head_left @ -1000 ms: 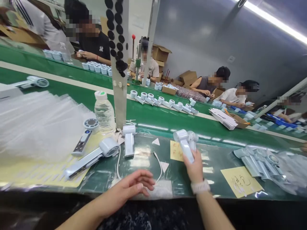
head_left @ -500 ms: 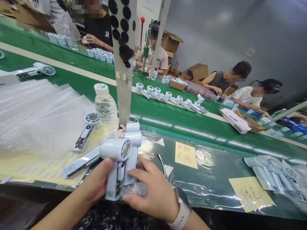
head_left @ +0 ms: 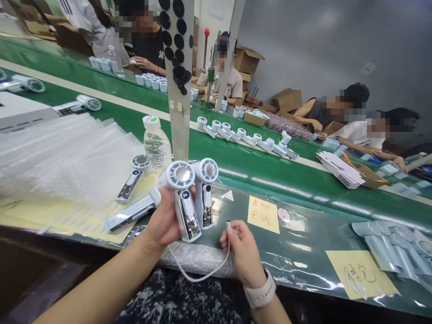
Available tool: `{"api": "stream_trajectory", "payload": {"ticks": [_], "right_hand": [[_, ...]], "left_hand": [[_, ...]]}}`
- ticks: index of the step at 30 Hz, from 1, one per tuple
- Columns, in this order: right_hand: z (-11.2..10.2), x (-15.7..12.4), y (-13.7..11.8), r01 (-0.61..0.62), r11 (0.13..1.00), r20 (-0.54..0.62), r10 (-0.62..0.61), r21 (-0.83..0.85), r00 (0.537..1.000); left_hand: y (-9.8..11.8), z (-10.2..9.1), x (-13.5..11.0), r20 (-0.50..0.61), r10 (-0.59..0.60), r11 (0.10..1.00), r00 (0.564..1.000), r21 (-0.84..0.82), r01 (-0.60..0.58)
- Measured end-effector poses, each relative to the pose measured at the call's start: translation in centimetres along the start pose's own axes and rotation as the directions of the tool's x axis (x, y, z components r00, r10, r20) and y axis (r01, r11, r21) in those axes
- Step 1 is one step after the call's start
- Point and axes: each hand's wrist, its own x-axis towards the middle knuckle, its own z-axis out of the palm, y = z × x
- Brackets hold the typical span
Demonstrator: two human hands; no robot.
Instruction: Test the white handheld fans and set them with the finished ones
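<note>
My left hand point(head_left: 164, 223) is closed round two pale blue handheld fans point(head_left: 192, 198), held side by side with their round heads up and faces toward me. My right hand point(head_left: 242, 249) pinches the plug end of a thin white cable point(head_left: 202, 275), which loops down under the fans. The plug tip sits a little to the right of the fans' lower ends. A roll of bubble wrap point(head_left: 199, 260) lies at the bench edge under both hands.
More fans point(head_left: 132, 181) and a water bottle point(head_left: 156, 145) lie to the left beside a stack of clear bags point(head_left: 64, 157). Yellow notes point(head_left: 263, 213) and bagged fans point(head_left: 394, 245) sit to the right. A metal post point(head_left: 180, 90) rises ahead. Other people work across the green conveyor point(head_left: 256, 168).
My left hand has turned the two fans upright with their faces toward me. My right hand left the fans and picked up the white cable's plug.
</note>
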Motion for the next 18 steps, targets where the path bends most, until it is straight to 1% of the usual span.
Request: {"api": "stream_trajectory", "payload": {"ticks": [1, 2, 3, 4, 5, 6, 8, 11, 14, 16, 18], "right_hand": [[0.1, -0.7, -0.7, -0.064, 0.99, 0.096, 0.052, 0.129, 0.994], [0.3, -1.2, -1.3, -0.128, 0.964, 0.203, 0.081, 0.231, 0.976], [0.5, -1.6, -2.0, -0.18, 0.939, 0.297, 0.09, 0.292, 0.951], [0.7, -1.9, -2.7, -0.205, 0.927, 0.359, 0.084, 0.313, 0.929], [0.9, -2.0, -3.3, -0.201, 0.931, 0.381, 0.074, 0.306, 0.922], [1.2, -2.0, -3.8, -0.19, 0.933, 0.373, 0.066, 0.306, 0.925], [1.8, -1.8, -4.4, -0.183, 0.921, 0.32, 0.069, 0.343, 0.945], [2.6, -1.5, -4.6, -0.156, 0.912, 0.253, 0.06, 0.379, 0.966], [2.7, -1.6, -4.7, -0.103, 0.935, 0.269, 0.008, 0.339, 0.963], [2.7, -1.6, -4.7, -0.05, 0.96, 0.252, -0.022, 0.274, 0.968], [2.8, -1.8, -4.8, -0.053, 0.968, 0.214, -0.001, 0.245, 0.977]], "left_hand": [[0.2, 0.5, 0.2, 0.043, 0.022, 1.0, 0.999, -0.006, -0.022], [0.3, 1.1, 0.4, 0.072, 0.057, 0.998, 0.996, -0.012, -0.056], [0.3, 1.6, 0.6, 0.087, 0.098, 0.995, 0.991, -0.012, -0.098], [0.4, 2.0, 0.7, 0.085, 0.139, 0.99, 0.987, -0.006, -0.139], [0.4, 2.4, 0.7, 0.078, 0.166, 0.986, 0.983, 0.005, -0.166], [0.3, 2.7, 0.7, 0.068, 0.176, 0.984, 0.982, 0.016, -0.177], [0.3, 3.1, 0.6, 0.066, 0.167, 0.986, 0.984, 0.02, -0.168], [0.6, 3.1, 0.1, 0.076, 0.158, 0.987, 0.984, 0.022, -0.16], [0.8, 2.6, -0.5, 0.059, 0.186, 0.978, 0.981, 0.081, -0.191], [0.9, 2.3, -0.9, 0.044, 0.194, 0.975, 0.98, 0.105, -0.197], [0.8, 2.0, -1.0, 0.028, 0.191, 0.977, 0.981, 0.093, -0.193]]}}
